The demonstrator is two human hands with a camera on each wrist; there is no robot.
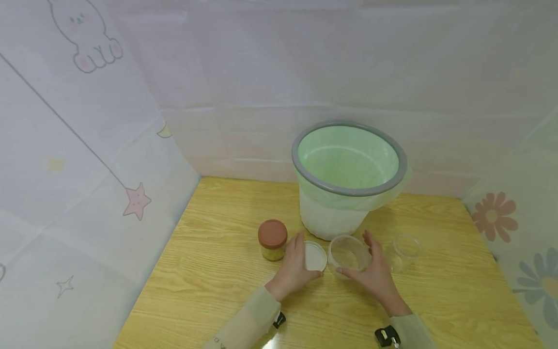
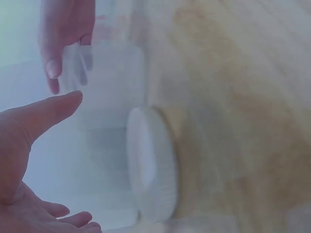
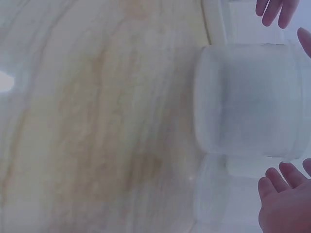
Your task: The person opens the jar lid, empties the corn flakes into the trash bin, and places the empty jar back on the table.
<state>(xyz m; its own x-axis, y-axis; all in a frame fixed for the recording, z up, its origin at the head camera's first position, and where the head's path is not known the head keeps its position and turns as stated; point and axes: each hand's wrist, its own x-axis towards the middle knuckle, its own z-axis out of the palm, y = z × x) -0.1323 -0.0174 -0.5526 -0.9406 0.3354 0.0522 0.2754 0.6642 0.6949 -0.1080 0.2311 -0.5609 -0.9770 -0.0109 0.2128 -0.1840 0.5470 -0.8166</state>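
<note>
My left hand (image 1: pixel 293 269) is spread around the left side of a white screw lid (image 1: pixel 316 257), which lies on the wooden table. In the left wrist view the thumb and fingers stand apart, with the ribbed lid (image 2: pixel 153 165) beyond them. To the right, a clear plastic jar (image 1: pixel 348 257) stands upright without a lid. My right hand (image 1: pixel 372 276) surrounds its right side, thumb at the front and fingers behind. The right wrist view has the fingertips (image 3: pixel 274 182) right at the wall of the clear jar (image 3: pixel 248 99), the fingers loosely extended.
A white bin (image 1: pixel 331 218) with a grey rim and pale green liner stands behind the hands. Left of the left hand is a jar with a reddish-brown lid (image 1: pixel 272 235). Another clear jar (image 1: pixel 404 254) stands right of the right hand. Printed cloth walls enclose the table.
</note>
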